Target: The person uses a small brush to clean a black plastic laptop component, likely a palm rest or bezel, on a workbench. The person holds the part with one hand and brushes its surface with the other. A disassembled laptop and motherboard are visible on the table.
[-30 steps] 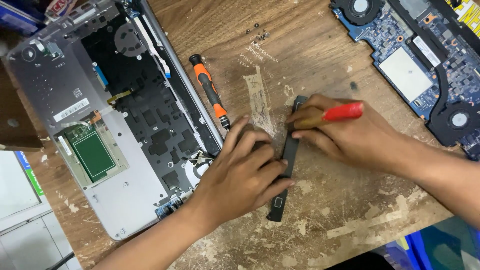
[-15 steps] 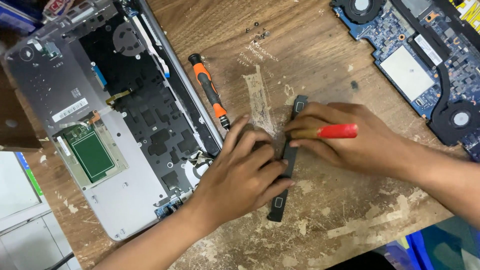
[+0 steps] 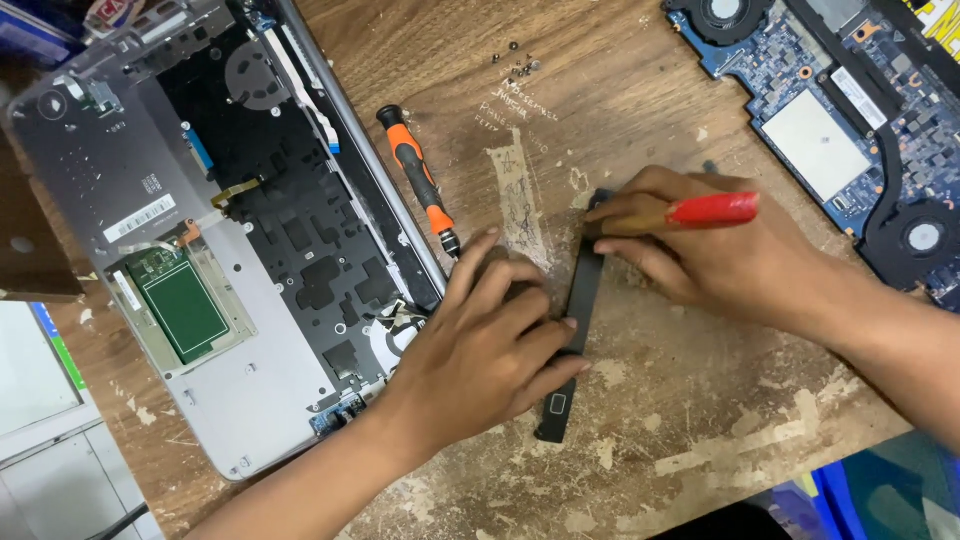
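Lying near the middle of the worn wooden tabletop (image 3: 640, 80), a long, narrow black component (image 3: 578, 310) runs from about one o'clock down to seven o'clock, flat on the wood with its lower end poking out past the fingers. The left hand (image 3: 490, 350) presses on its middle stretch — fingers spread and laid flat over the strip, pinning it rather than curling round it. The right hand (image 3: 720, 250) comes in from three o'clock and has its fingers closed round a red-handled screwdriver (image 3: 712, 210), held nearly level, with the handle pointing toward three o'clock and the working end hidden where the fingertips meet the strip's upper end. At about eleven o'clock from the strip, just beside the left fingertips, a second screwdriver with an orange and black handle (image 3: 415, 175) lies loose on the wood, its tip toward the hands. Farther out at nine o'clock an opened silver laptop base (image 3: 230, 400) rests with its insides showing — dark keyboard backing, a green touchpad board (image 3: 180, 305) and flat ribbon cables. At twelve o'clock, well apart from the hands, a little cluster of small dark screws (image 3: 518, 65) sits beside some scribbled marks on the wood. At two o'clock, in the top right corner, a blue circuit board (image 3: 820, 110) with two round fans lies on the table. The wood about the hands is scuffed, with pale patches of torn paper or glue.
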